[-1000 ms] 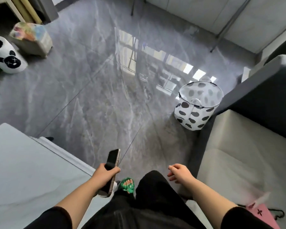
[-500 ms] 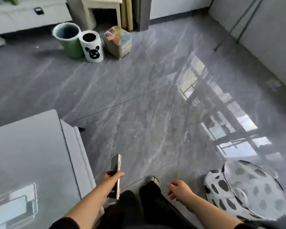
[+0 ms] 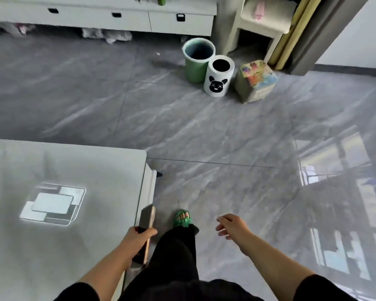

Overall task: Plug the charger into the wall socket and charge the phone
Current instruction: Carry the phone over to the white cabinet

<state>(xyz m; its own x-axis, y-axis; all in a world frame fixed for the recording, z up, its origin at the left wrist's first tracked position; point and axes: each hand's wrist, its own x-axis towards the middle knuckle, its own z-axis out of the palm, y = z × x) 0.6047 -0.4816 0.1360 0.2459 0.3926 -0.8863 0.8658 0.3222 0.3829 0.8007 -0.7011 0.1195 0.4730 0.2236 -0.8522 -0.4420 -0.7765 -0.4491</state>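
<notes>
Grey marble floor [image 3: 204, 131] now fills the view, which has swung left since half a second ago: the spotted basket is gone and the white table [image 3: 63, 170] spreads wider, left of the left hand [image 3: 137, 237]. That hand still grips the phone [image 3: 147, 218] edge-up. The right hand [image 3: 232, 224] hangs loosely open, empty. Bins stand far ahead.

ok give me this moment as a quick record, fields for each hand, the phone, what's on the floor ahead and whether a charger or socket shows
left hand: gripping the phone
right hand: empty, fingers loosely curled
phone: dark, edge-on, beside the table corner
table: grey, at the person's left
floor ahead: green bin, white bin with black face print, colourful box
foot: green sandal, stepping forward
charger: not in view
socket: not in view
</notes>
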